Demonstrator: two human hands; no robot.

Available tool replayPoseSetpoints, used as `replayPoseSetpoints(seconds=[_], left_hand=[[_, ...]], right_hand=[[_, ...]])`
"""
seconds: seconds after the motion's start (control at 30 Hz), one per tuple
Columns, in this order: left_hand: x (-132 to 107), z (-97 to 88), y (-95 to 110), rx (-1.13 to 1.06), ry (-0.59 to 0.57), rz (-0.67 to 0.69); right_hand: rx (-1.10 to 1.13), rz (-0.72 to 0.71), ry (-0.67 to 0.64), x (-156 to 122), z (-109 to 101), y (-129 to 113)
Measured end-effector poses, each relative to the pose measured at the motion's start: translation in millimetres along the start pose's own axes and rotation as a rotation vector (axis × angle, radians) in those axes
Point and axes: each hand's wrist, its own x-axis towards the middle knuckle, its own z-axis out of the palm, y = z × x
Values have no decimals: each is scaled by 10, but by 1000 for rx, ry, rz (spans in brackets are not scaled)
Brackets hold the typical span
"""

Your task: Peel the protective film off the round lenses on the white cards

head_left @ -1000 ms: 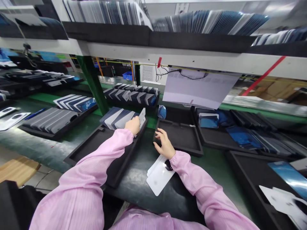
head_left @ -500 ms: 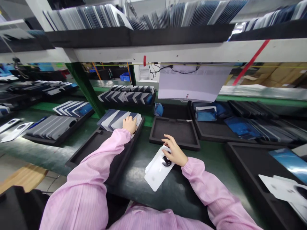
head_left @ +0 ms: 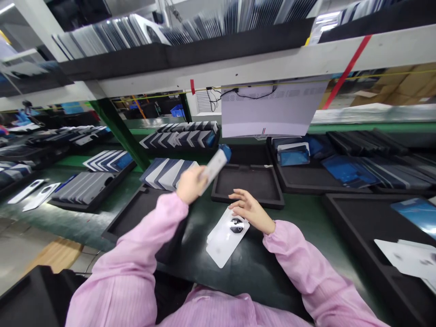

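Observation:
My left hand (head_left: 190, 184) is closed on a white phone back cover (head_left: 214, 166), lifted above the row of covers (head_left: 166, 172) leaning in a black foam tray (head_left: 136, 213). The held cover is blurred by motion. My right hand (head_left: 250, 210) hovers open with fingers spread over a small pile of white back covers (head_left: 225, 238) lying flat on the dark green bench; its fingertips are at the pile's far end near the round camera hole. An empty black foam tray (head_left: 248, 184) lies just beyond both hands.
More foam trays with leaning covers stand at the left (head_left: 85, 188) and behind (head_left: 180, 136). Trays with blue-filmed parts (head_left: 347, 168) fill the right side. A white sheet (head_left: 272, 111) hangs from the shelf rail. A green post (head_left: 117, 129) rises at left.
My left hand has pulled one white cover out of the leaning row and raised it to the right. My right hand has opened slightly above the flat pile.

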Motion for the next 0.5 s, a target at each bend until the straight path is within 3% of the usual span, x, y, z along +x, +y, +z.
replayPoseSetpoints(seconds=[0.1,0.17,0.23,0.33,0.43,0.5], left_hand=[[-496,170,403,-77,-99,175],[-718,314,496,-268,-97,221],[-825,455,466,-416,-105,171],[-867,662,363,-462,-170,126],[-896,801,318,-465,-251,119],[-911,792,265,-455,-270,80]], right_hand=[[283,209,2,-19,119,-70],[330,324,37,-29,174,-92],[354,407,20,-39,220,-79],[276,461,-50,-54,303,29],[51,443,-63,-64,377,229],[-77,388,-57,-64,382,360]])
